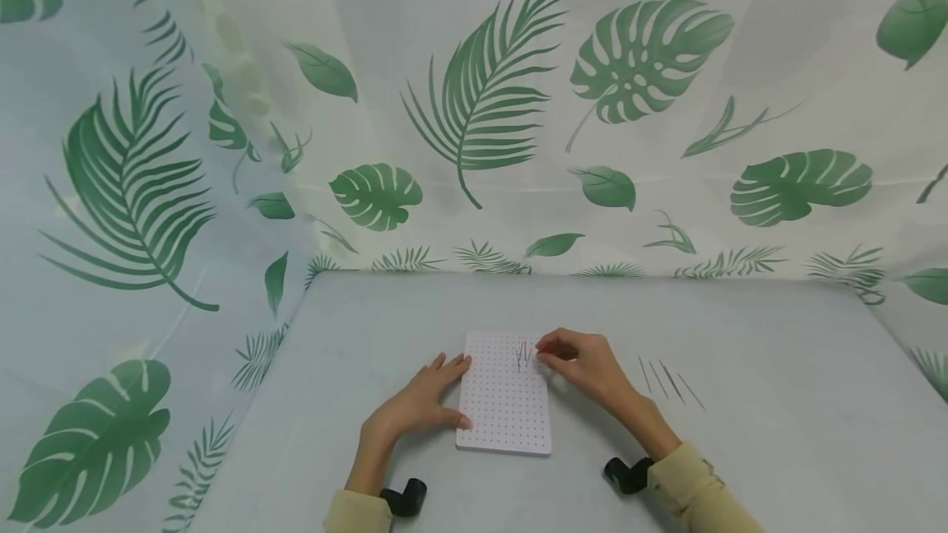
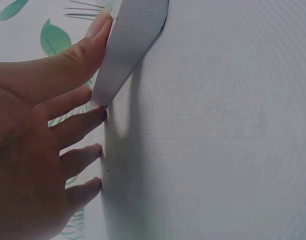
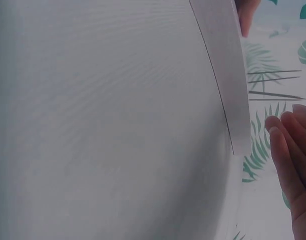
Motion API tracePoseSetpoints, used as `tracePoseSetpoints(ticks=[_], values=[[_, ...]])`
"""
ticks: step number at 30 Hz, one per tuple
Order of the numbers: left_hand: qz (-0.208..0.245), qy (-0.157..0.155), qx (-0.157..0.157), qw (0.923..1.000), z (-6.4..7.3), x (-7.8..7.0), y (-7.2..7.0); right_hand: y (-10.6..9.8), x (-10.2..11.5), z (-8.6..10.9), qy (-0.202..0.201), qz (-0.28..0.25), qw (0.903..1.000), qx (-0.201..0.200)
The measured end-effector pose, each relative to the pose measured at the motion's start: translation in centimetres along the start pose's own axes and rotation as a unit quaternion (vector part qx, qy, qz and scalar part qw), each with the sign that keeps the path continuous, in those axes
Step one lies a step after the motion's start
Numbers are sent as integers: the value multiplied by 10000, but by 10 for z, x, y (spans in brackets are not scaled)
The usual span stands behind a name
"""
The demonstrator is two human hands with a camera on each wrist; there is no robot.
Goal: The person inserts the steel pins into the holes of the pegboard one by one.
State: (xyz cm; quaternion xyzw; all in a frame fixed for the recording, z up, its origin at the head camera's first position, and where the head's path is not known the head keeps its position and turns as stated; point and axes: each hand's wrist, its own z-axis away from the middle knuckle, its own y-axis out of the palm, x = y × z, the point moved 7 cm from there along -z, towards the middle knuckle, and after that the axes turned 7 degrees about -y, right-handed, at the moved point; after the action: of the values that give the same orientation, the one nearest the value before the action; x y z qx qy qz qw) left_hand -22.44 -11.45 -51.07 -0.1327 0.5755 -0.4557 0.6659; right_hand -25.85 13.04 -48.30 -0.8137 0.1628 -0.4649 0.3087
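A white pegboard [image 1: 507, 410] with rows of small holes lies on the table. My left hand [image 1: 418, 401] rests at its left edge, fingers spread and fairly straight, fingertip and thumb touching the side; the left wrist view shows the thumb [image 2: 95, 37] against the board's edge [image 2: 127, 45]. Several thin dark sticks [image 1: 523, 354] stand up from the board near its top right. My right hand [image 1: 592, 364] is beside them, thumb and fingertips close together. In the right wrist view its fingers [image 3: 283, 150] come near the sticks [image 3: 275, 94]; I cannot tell whether they hold one.
Several more thin dark sticks [image 1: 670, 381] lie on the pale table [image 1: 778, 385], right of my right hand. A black device [image 1: 406, 498] is on my left wrist, another black device [image 1: 628, 475] on my right. A leaf-patterned curtain [image 1: 518, 220] rises behind the table.
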Motion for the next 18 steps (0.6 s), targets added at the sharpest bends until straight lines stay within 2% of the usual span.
tracePoseSetpoints(ticks=[18], values=[[-1, 47, 0, 10000, 0, 1, 1, -27, -14, 20, 138, 384, 9991, -101]])
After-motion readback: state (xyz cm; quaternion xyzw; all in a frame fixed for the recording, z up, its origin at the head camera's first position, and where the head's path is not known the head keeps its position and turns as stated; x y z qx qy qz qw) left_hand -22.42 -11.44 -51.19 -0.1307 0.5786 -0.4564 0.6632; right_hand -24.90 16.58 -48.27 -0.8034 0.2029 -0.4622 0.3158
